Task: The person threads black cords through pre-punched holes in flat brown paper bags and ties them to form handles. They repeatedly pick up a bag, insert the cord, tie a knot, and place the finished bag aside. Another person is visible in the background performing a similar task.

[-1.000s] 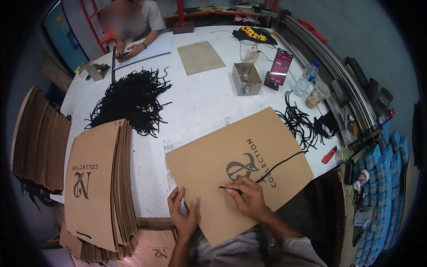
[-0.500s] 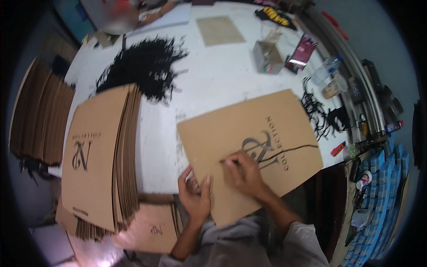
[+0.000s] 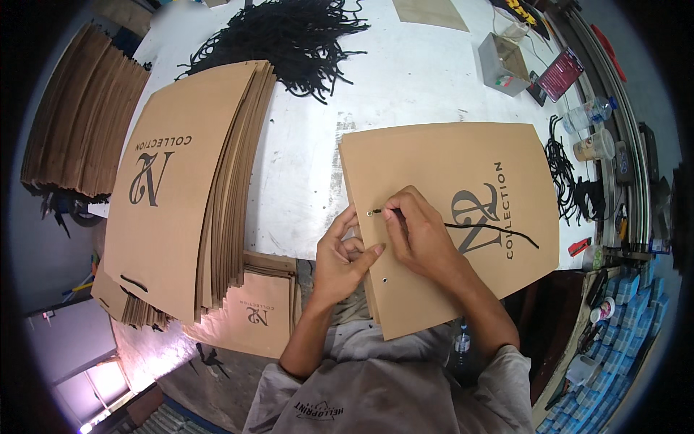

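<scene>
A flat brown paper bag (image 3: 423, 293) with dark printing lies in front of me at the table's near edge. Two small holes show near its left edge. My left hand (image 3: 341, 260) grips that edge, thumb on the front face and the other fingers curled at the rim. A black cord (image 3: 491, 228) is pinched between the thumb and fingers of my right hand (image 3: 419, 231). Its short end points at the upper hole, very close to it; whether it has entered I cannot tell. The cord's long tail trails rightward across the bag.
Stacked brown bags (image 3: 181, 181) stand at the left, with more bags (image 3: 249, 307) below. A heap of black cords (image 3: 282, 43) lies at the back. On the right are loose cords (image 3: 571, 181), a grey box (image 3: 504, 65), a plastic bottle (image 3: 589, 113), a cup (image 3: 594, 146) and a red cutter (image 3: 579, 247).
The view has shifted, so the table's things sit elsewhere in the picture. The bag lies straighter, and my right hand has brought the cord's end up to the upper hole.
</scene>
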`<state>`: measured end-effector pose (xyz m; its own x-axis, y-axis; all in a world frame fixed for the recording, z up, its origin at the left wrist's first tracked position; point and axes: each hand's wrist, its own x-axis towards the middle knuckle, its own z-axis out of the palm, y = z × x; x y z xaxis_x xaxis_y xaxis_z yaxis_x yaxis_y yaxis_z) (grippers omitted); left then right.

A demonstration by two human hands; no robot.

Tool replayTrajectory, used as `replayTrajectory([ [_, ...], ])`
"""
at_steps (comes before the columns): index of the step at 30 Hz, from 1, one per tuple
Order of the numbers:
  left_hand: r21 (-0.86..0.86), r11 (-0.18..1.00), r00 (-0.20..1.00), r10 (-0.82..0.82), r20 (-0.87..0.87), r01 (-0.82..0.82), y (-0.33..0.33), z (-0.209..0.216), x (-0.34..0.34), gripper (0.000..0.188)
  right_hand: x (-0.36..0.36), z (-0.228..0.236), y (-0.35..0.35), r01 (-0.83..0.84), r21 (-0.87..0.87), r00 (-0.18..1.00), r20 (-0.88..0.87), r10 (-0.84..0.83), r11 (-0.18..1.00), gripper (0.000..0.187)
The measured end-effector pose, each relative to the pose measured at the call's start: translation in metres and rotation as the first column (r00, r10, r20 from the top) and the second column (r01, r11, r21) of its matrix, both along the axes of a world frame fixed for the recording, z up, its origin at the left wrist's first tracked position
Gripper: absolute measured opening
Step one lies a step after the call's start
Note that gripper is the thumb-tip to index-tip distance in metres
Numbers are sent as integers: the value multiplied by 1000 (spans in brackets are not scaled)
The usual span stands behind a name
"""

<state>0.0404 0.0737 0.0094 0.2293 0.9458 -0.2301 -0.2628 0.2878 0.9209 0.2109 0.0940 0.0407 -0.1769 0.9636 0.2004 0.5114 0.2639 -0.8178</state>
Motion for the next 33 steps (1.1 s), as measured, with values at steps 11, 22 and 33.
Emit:
replayTrajectory([
  [11,-106,994,997,16,76,-8,5,-23,-10,47,-9,-24,2,-42,101,996,82,34,994,9],
  [22,109,993,992,51,-118,-38,18,-32,-7,30,-1,-45,4,-62,193,997,-30,69,979,4],
  [33,297,919,884,350,-311,-259,17,-34,-38,24,-7,-38,-2,12,-47,987,-162,-19,999,21],
])
